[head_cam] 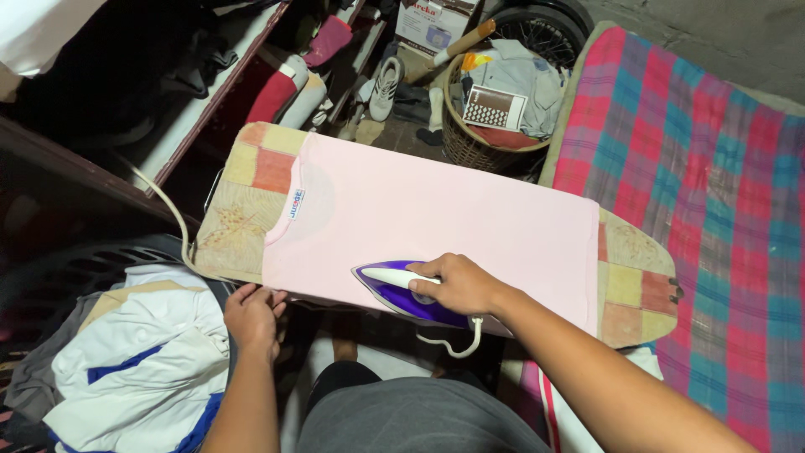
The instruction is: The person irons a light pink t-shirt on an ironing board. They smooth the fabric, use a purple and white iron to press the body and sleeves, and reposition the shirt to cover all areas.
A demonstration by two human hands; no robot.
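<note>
A pale pink t-shirt [436, 218] lies flat over an ironing board [243, 210] with a patchwork cover. My right hand [457, 283] grips the white handle of a purple steam iron [398, 289], which rests on the shirt near its front edge, tip pointing left. My left hand [251, 317] pinches the shirt's near edge at the board's front left. The iron's white cord [457, 344] loops down below the board.
A pile of white and blue clothes [142, 361] lies in a dark basket at the lower left. A mattress with a plaid cover [713, 210] fills the right. A wicker basket [478, 147] with cloths, a shoe [386, 84] and a box stand beyond the board.
</note>
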